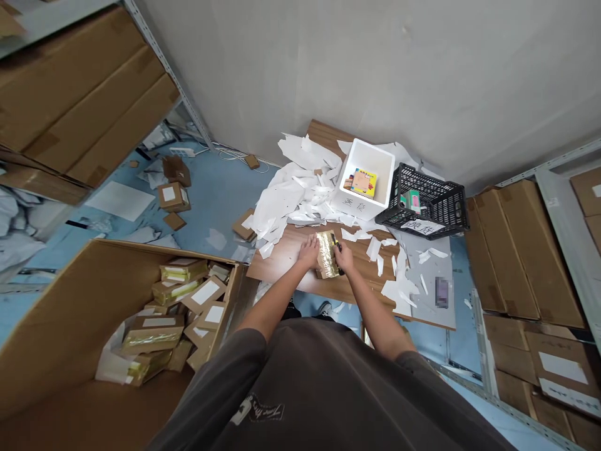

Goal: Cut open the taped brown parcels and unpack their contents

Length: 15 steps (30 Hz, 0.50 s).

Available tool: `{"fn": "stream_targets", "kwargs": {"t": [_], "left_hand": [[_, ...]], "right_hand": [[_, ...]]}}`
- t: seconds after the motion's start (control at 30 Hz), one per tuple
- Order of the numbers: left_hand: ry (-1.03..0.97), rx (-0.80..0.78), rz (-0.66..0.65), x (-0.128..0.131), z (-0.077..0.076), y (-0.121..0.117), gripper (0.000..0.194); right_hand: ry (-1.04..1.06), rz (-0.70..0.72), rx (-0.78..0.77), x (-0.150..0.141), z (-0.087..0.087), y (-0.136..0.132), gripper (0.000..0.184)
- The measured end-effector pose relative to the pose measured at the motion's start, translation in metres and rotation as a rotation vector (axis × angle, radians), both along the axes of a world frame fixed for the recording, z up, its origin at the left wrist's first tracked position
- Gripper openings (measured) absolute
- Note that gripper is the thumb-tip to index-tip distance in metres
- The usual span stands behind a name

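Observation:
A small cardboard box (325, 255) covered in shiny yellowish tape lies on the wooden table (286, 260), close to its front edge. My left hand (308, 252) grips the left side of this box, its fingers against the edge. In my right hand (345, 257) is a black and yellow utility knife (336, 245), held at the box's right side. Its blade tip is too small to make out. Torn white paper (291, 194) is heaped just beyond my left hand, and loose strips (374, 248) lie to the right of my right hand.
Behind the box stand a white foam bin (345, 202) with small packs and a black plastic crate (441, 203). A large open carton (51, 313) of taped boxes is at my left. Shelves of cartons (539, 250) flank the right; a blurred object (442, 292) lies on the table's right.

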<state>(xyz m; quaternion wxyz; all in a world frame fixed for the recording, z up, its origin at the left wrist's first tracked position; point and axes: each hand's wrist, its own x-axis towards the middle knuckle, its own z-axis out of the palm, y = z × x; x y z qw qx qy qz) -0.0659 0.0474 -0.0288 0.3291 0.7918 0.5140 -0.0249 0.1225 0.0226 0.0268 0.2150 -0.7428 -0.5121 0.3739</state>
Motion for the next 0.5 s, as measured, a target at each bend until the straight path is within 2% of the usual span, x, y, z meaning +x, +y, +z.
{"fn": "stream_targets", "kwargs": {"t": [0.13, 0.23, 0.33, 0.5], "left_hand": [[-0.007, 0.018, -0.026, -0.003, 0.002, 0.000, 0.155], [0.018, 0.018, -0.035, -0.002, 0.003, -0.001, 0.155], [0.021, 0.018, -0.031, -0.001, 0.001, -0.001, 0.155], [0.017, -0.014, -0.036, 0.003, 0.000, 0.003, 0.159]], "right_hand": [[-0.200, 0.098, -0.164, -0.025, -0.003, 0.032, 0.029], [-0.241, 0.123, -0.239, -0.035, -0.008, 0.043, 0.031], [-0.228, 0.121, -0.255, -0.038, -0.012, 0.049, 0.035], [-0.183, 0.136, -0.232, -0.045, -0.014, 0.055, 0.052]]}}
